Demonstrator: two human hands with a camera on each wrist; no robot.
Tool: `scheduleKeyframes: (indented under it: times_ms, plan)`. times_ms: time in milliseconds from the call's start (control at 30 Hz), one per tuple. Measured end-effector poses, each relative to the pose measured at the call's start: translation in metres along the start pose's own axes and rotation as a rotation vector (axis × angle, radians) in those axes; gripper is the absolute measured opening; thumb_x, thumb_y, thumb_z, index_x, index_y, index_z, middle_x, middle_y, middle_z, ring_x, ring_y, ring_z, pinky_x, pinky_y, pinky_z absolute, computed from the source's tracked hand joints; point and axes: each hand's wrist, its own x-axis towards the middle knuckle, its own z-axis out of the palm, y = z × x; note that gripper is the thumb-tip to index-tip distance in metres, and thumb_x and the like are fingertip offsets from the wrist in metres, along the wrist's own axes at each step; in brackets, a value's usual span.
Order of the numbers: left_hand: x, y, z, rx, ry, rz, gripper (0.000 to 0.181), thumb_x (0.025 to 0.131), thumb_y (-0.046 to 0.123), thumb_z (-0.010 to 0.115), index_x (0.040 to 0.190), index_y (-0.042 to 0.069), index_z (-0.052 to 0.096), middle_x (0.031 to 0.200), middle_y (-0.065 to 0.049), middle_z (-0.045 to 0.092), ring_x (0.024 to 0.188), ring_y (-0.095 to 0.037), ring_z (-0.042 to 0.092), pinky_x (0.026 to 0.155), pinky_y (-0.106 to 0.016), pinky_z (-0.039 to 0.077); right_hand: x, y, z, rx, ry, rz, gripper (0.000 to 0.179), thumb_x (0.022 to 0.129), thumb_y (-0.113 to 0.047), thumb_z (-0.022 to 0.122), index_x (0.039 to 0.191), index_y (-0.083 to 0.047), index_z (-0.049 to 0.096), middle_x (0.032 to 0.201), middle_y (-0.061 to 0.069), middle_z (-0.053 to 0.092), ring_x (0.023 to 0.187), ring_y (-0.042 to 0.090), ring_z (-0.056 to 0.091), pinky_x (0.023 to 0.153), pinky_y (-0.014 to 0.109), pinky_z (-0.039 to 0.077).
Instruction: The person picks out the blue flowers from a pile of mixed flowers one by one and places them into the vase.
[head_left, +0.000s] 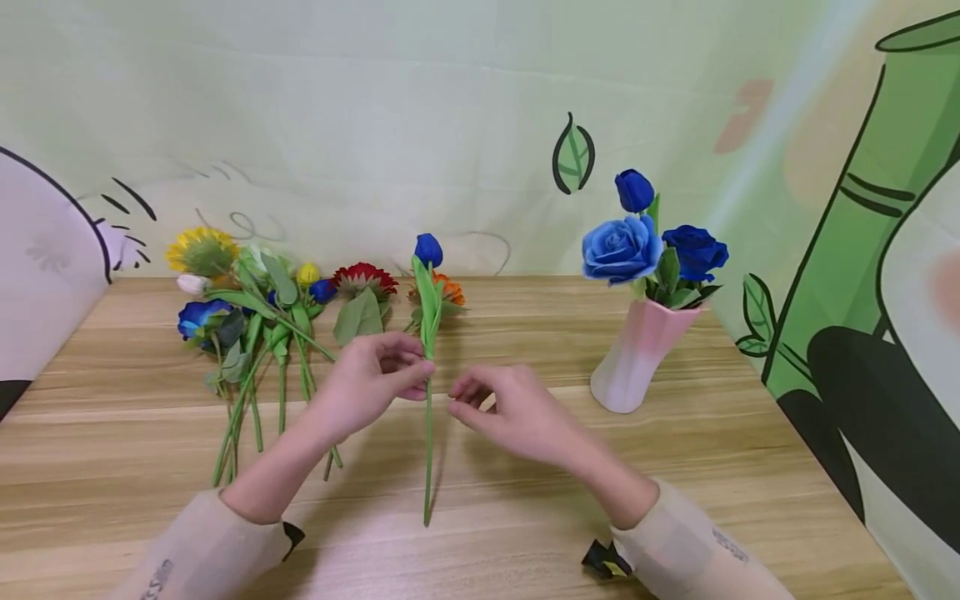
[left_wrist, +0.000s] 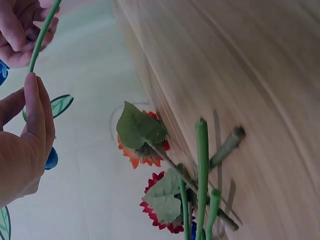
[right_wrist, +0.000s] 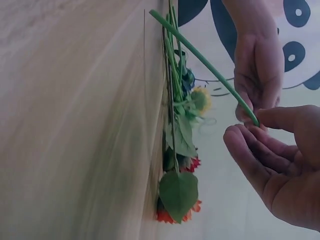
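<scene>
Between thumb and fingertips, my left hand [head_left: 375,375] pinches a blue artificial tulip [head_left: 428,250] just below its green leaves, at the middle of the table. Its bloom points away and the thin stem [head_left: 428,454] runs down toward me. To the right of the stem, my right hand [head_left: 517,412] hovers with fingers loosely curved and nothing gripped. In the right wrist view the stem [right_wrist: 205,62] slants past the right hand [right_wrist: 285,160], whose fingertips are close to it. A pink and white vase [head_left: 637,354] at right holds two blue roses [head_left: 622,250] and another blue tulip [head_left: 634,191].
Artificial flowers lie heaped at the left, including a yellow sunflower [head_left: 201,248], a white tulip bud [head_left: 192,284] and a blue rose [head_left: 201,318]. Red [head_left: 366,279] and orange [head_left: 453,289] flowers lie at the back of the wooden table [head_left: 517,542], against a printed backdrop [head_left: 322,150].
</scene>
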Motion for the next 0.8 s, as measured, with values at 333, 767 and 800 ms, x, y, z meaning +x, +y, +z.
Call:
scheduleKeyframes:
  times_ms: [333,767,800]
  plan:
    - [0.002,0.001,0.009,-0.066,-0.013,0.022,0.026,0.099,0.003,0.068,0.118,-0.013,0.062,0.107,-0.021,0.067,0.090,-0.028,0.072,0.077,-0.035,0.061,0.008,-0.005,0.008,0.125,0.036,0.122,0.019,0.098,-0.015,0.072,0.114,-0.004,0.071,0.098,0.000,0.074,0.088,0.009,0.069,0.074,0.027,0.058]
    - [0.003,0.003,0.012,-0.065,0.022,0.045,0.025,0.100,0.004,0.068,0.119,-0.012,0.063,0.105,-0.020,0.068,0.089,-0.028,0.072,0.080,-0.036,0.061,0.010,-0.008,0.009,0.228,0.047,0.157,0.019,0.094,-0.001,0.073,0.112,0.001,0.070,0.090,0.003,0.073,0.076,0.013,0.071,0.067,0.028,0.060]
    - [0.003,0.002,0.012,-0.059,0.030,0.045,0.028,0.100,0.006,0.068,0.121,-0.012,0.063,0.105,-0.020,0.068,0.090,-0.029,0.073,0.081,-0.037,0.060,0.010,-0.008,0.009,0.236,0.048,0.159,0.019,0.094,-0.001,0.073,0.112,0.001,0.069,0.090,0.003,0.073,0.076,0.013,0.071,0.066,0.028,0.060]
